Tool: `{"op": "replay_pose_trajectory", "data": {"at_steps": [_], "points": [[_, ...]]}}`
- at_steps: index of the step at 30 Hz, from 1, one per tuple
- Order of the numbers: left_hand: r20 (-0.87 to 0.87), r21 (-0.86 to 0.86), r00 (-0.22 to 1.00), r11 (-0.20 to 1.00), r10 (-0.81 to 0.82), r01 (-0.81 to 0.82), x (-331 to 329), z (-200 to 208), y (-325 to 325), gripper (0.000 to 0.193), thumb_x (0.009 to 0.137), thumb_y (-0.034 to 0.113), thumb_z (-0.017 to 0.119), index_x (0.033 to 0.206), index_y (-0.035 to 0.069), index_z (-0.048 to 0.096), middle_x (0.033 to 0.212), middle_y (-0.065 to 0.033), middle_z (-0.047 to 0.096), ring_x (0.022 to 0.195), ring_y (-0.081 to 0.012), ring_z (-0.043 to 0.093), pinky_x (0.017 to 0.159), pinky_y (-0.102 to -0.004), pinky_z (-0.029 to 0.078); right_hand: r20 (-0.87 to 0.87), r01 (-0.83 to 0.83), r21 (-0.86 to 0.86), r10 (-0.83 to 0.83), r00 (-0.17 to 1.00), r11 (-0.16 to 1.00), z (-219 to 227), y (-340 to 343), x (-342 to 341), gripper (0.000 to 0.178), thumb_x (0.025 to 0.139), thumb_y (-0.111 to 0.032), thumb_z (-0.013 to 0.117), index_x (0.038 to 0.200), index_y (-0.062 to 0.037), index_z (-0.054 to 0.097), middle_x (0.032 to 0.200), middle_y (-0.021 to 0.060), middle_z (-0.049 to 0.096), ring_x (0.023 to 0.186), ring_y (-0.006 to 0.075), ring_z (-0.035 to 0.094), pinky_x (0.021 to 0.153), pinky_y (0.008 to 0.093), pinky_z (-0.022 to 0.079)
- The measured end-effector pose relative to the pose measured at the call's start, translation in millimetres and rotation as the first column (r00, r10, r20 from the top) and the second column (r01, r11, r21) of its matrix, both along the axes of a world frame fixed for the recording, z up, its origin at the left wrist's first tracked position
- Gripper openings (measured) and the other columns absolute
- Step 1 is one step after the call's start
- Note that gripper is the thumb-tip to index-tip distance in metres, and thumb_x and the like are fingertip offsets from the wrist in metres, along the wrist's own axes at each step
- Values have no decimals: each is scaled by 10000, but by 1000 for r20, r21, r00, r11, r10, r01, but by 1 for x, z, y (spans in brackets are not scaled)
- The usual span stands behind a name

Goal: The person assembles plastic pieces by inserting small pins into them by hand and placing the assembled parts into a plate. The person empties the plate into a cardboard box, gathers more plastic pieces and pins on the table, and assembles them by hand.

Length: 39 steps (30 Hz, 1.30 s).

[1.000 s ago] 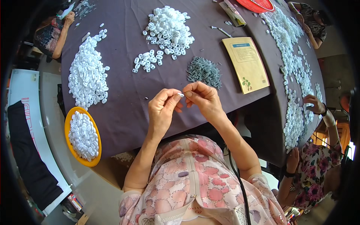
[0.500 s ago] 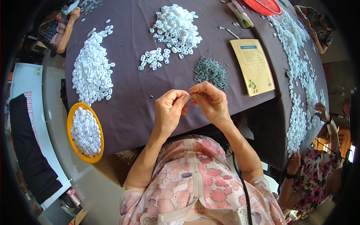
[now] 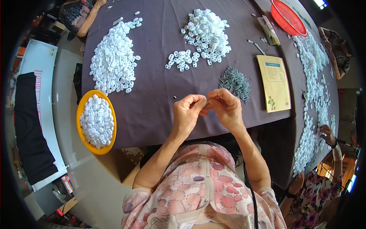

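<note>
My left hand [image 3: 187, 113] and my right hand [image 3: 228, 112] meet over the table's near edge, thumbs and forefingers pinched together. Whatever lies between the fingertips is too small and covered to make out. Just beyond my right hand is a heap of small grey pin-like pieces [image 3: 235, 84]. Farther off lies a pile of white oval pieces with two holes [image 3: 207, 34], with a smaller cluster of them [image 3: 181, 60] at its near side. Another white pile [image 3: 112, 57] spreads to the left. An orange-yellow bowl [image 3: 80, 124] at the left corner is full of the same pieces.
Right of the grey heap lies a tan booklet [image 3: 275, 84]. A red basket [image 3: 288, 19] stands at the far right. More white pieces [image 3: 313, 65] run along the right-hand table, where a co-worker's hand [image 3: 327, 134] reaches in. Another person's arm [image 3: 90, 18] rests at the far left.
The view has swung, so the table things sit farther right in the picture. My hands remain pinched together; the pale bit seen between the fingertips is now hidden.
</note>
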<state>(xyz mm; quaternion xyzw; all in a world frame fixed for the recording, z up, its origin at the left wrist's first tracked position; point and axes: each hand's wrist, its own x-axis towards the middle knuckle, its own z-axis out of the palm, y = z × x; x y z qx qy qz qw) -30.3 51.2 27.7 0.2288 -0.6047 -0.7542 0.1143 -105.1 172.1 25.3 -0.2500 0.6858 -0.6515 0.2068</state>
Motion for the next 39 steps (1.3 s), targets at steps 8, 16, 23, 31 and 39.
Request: {"op": "replay_pose_trajectory", "data": {"at_steps": [8, 16, 23, 31, 39], "points": [[-30, -45, 999, 999, 22, -23, 0, 2, 0, 96, 846, 62, 589, 888, -17, 625, 731, -45, 628, 563, -82, 562, 508, -209, 474, -103, -15, 0, 15, 995, 1000, 4, -4, -3, 121, 811, 76, 536, 902, -1, 558, 806, 25, 598, 711, 75, 586, 647, 214, 492], [-103, -283, 991, 953, 81, -107, 0, -15, -8, 75, 841, 50, 589, 872, -8, 625, 726, -50, 627, 573, -82, 571, 507, -204, 474, -24, -32, 64, 34, 999, 997, 3, -23, -6, 120, 777, 83, 560, 870, 6, 556, 778, 45, 615, 679, 89, 589, 606, 225, 492], [-15, 89, 979, 976, 202, -200, 14, -23, -42, 107, 830, 33, 596, 911, -35, 613, 761, -74, 631, 597, -120, 603, 538, -234, 519, -92, -201, 228, 227, 970, 953, 3, -58, -29, 99, 786, -6, 599, 881, 11, 576, 770, 55, 615, 649, 92, 575, 586, 236, 470], [1, 181, 973, 957, 231, -228, 27, -26, -58, 98, 823, 51, 604, 895, -16, 615, 752, -71, 614, 585, -125, 598, 516, -240, 519, -647, 184, 319, 72, 759, 930, -19, -114, -66, 98, 770, -97, 616, 835, -26, 604, 774, 139, 576, 701, 322, 577, 606, 391, 461], [30, 223, 973, 947, 229, -230, 36, -36, -62, 101, 827, 56, 603, 902, -11, 611, 755, -69, 609, 585, -121, 596, 510, -242, 518, -597, 81, 427, 214, 773, 901, -16, -102, -66, 67, 748, -82, 606, 799, -41, 623, 764, 117, 580, 673, 293, 584, 607, 367, 463]]}}
